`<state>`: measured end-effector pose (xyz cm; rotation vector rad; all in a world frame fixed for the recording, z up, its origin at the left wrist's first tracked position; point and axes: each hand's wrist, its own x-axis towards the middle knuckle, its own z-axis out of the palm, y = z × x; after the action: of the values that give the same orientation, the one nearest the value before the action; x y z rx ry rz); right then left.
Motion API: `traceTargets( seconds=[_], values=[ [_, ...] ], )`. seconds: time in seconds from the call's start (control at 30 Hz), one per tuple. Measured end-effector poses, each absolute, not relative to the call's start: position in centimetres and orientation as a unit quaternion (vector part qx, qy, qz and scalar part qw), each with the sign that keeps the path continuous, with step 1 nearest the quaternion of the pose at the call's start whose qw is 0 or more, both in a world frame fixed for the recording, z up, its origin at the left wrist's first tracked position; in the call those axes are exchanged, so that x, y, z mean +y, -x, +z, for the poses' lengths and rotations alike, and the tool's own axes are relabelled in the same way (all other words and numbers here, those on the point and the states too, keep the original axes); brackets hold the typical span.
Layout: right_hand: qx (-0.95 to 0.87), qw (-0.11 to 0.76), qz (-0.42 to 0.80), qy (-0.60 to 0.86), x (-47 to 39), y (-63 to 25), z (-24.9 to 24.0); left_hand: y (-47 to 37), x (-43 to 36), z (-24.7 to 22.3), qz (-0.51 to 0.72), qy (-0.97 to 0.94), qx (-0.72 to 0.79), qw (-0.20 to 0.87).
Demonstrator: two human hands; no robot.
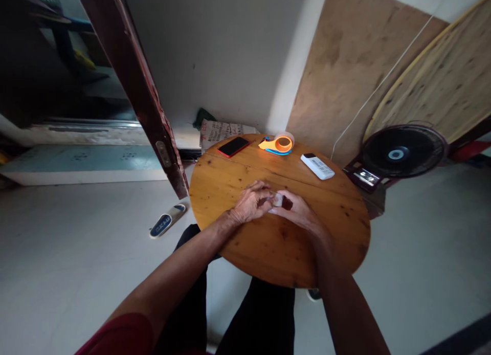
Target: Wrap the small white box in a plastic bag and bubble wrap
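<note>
Over the middle of the round wooden table [230, 183], both of my hands come together around a small whitish, translucent piece [277, 199]. What kind of thing it is, I cannot make out. My left hand [253, 201] has its fingers bent and closed on the piece's left side. On the right, my right hand [297, 209] grips it between thumb and fingers, with a gap showing between them. Parts of the piece are hidden behind the fingers.
Along the table's far side lie a red-edged phone [233, 147], an orange tape dispenser [278, 144] and a white remote control [317, 166]. A black fan [404, 150] stands right of the table. A slipper [168, 221] lies on the floor at left, near a door edge [163, 150].
</note>
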<state>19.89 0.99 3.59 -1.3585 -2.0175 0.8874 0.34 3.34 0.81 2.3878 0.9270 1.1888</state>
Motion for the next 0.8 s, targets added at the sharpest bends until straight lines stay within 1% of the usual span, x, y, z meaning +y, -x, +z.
traceTargets(
  seconds=[0.2, 0.43, 0.53, 0.67, 0.8],
  values=[
    [-0.747, 0.273, 0.342, 0.5, 1.0, -19.9, 3.6, -0.4, 3.5, 0.8, 0.429, -0.819, 0.334, 0.183],
    [-0.747, 0.28, 0.346, 0.494, 1.2, -20.0, 3.4, 0.1, 3.2, 0.7, 0.422, -0.844, 0.298, 0.143],
    [-0.75, 0.276, 0.338, 0.496, 1.3, -20.2, 3.3, 0.2, 3.1, 0.7, 0.445, -0.829, 0.301, 0.153],
    [-0.747, 0.273, 0.339, 0.503, 1.4, -20.5, 3.0, 0.2, 3.5, 0.4, 0.482, -0.764, 0.39, 0.181],
    [-0.742, 0.278, 0.341, 0.506, 1.4, -20.6, 2.9, 0.2, 4.1, 0.0, 0.467, -0.721, 0.465, 0.214]
  ],
)
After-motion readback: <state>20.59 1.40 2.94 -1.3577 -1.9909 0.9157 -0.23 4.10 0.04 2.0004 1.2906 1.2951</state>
